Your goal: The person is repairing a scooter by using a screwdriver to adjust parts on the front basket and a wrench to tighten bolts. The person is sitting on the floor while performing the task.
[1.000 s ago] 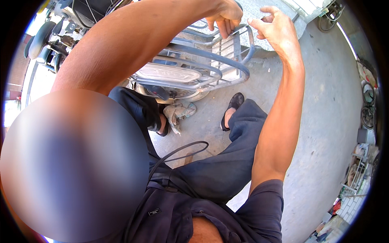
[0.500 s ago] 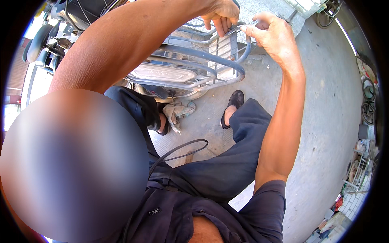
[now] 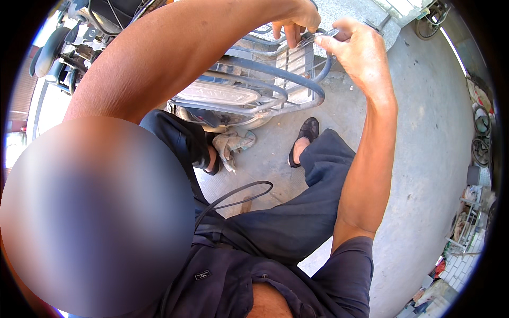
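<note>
A grey tubular metal rack (image 3: 297, 78), with a wire-grid panel inside its rails, juts out from a two-wheeled vehicle. At the far corner of this rack my left hand (image 3: 298, 24) bends its fingers down over the rail; its thumb and whatever it grips are hidden. Facing it from the right, my right hand (image 3: 365, 61) is closed in a pinch, thumb against forefinger. A thin, shiny grey metal piece (image 3: 330, 33) sticks out of that pinch and reaches toward the left fingers, just above the rail. Its exact kind is too small to make out.
A crumpled cloth (image 3: 233, 144) lies on the concrete floor (image 3: 419, 159) by my left foot. A black cable (image 3: 241, 188) loops over my lap. The vehicle's black saddle (image 3: 50, 50) shows at left. Bicycles (image 3: 481, 132) and clutter line the right edge. A pale stone block (image 3: 355, 16) stands behind the rack.
The rack and my left hand appear slightly farther right. More of the shiny metal piece shows at my right fingertips. Both hands stay at the same corner of the rack.
</note>
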Tool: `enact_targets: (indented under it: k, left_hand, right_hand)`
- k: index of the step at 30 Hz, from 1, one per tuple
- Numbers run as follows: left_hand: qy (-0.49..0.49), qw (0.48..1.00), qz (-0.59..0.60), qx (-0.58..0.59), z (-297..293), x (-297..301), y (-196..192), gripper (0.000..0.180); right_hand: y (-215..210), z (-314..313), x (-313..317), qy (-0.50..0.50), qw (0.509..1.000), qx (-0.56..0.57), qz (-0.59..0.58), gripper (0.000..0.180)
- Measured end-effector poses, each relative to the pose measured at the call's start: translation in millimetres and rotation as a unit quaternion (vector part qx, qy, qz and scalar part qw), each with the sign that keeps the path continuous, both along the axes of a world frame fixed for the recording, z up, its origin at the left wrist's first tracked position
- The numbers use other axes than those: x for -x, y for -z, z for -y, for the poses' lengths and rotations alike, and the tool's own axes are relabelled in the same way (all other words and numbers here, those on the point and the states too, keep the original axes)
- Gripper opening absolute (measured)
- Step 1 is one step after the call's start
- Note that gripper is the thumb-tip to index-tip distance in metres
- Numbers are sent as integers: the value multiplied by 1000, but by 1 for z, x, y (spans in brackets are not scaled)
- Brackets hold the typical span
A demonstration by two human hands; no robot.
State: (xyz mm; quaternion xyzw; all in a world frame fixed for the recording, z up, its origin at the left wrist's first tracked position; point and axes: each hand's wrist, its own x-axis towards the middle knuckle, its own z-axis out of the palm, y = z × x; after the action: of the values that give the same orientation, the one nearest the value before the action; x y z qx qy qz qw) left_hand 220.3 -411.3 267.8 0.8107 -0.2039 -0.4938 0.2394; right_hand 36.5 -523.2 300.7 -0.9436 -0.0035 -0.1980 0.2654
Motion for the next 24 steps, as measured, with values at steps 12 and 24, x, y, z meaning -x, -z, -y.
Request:
enact_targets:
  k: [12, 24]
  left_hand:
    - [-10, 1000, -7, -21, 1, 12, -17, 60]
    - [-1, 1000, -16, 3, -5, 12, -14, 57]
  right_hand:
    - [1, 17, -24, -1, 985, -166, -34, 60]
    - [4, 2, 2, -23, 1000, -13, 17, 43]
